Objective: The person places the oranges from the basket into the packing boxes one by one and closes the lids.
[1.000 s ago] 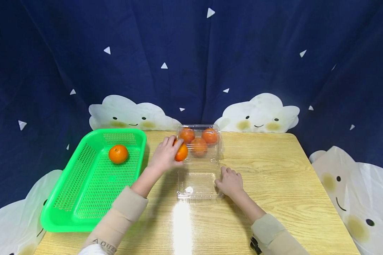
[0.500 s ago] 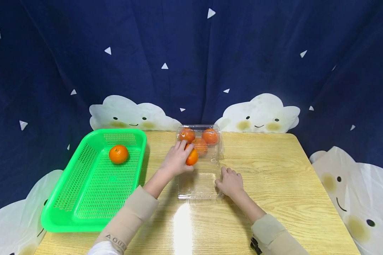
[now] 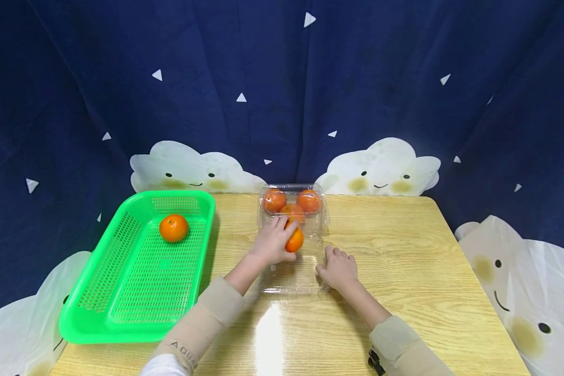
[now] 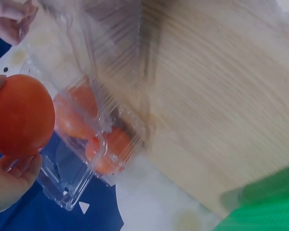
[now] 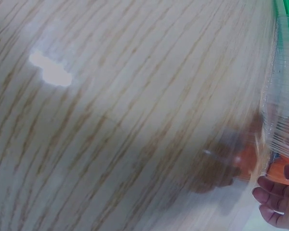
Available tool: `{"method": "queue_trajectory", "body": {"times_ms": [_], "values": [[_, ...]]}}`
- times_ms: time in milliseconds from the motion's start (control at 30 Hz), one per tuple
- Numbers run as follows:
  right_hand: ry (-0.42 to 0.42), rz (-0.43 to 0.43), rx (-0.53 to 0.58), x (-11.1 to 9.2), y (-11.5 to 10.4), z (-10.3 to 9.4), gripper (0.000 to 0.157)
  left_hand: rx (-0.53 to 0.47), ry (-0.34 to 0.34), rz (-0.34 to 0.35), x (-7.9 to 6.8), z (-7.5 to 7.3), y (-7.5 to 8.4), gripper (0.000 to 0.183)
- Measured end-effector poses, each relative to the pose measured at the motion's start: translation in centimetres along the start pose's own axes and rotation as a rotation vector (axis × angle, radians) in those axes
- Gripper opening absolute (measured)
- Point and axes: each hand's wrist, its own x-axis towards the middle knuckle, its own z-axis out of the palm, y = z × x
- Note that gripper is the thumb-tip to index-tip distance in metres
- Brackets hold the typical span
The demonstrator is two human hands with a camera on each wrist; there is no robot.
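My left hand [image 3: 271, 243] grips an orange [image 3: 295, 240] above the middle of a clear plastic clamshell box [image 3: 316, 225]. In the left wrist view this orange [image 4: 21, 115] sits between thumb and fingers. Three more oranges [image 3: 308, 201] lie in the box's far half; the nearest is just beyond my left hand. Its near half [image 3: 291, 284] lies unfolded toward me. At the right edge of that half, my right hand [image 3: 340, 269] holds the rim between thumb and curled fingers. The right wrist view catches its fingers [image 5: 272, 196] beside the clear plastic.
A green perforated basket [image 3: 208, 235] stands on the left of the wooden table [image 3: 404, 271], with one orange [image 3: 174, 228] in it. Behind the table hangs a dark blue curtain [image 3: 282, 78] with white cloud shapes.
My left hand has moved right and slightly toward me with the orange, from the box's left edge to over its middle. The right hand stays at the box's edge.
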Motion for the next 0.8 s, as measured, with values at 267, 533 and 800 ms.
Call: {"method": "queue_trajectory", "body": {"times_ms": [267, 533, 800], "values": [[0.017, 0.005, 0.001, 0.0, -0.1, 0.0, 0.053, -0.017, -0.009, 0.011, 0.3, 1.4, 0.2, 0.079], [0.024, 0.001, -0.003, 0.0, -0.1, 0.0, 0.049, -0.019, -0.012, 0.034, 0.3, 2.1, 0.8, 0.076], [0.006, 0.001, -0.01, 0.0, 0.0, -0.1, 0.054, -0.043, -0.027, 0.074, 0.4, 2.7, 1.6, 0.075]]}}
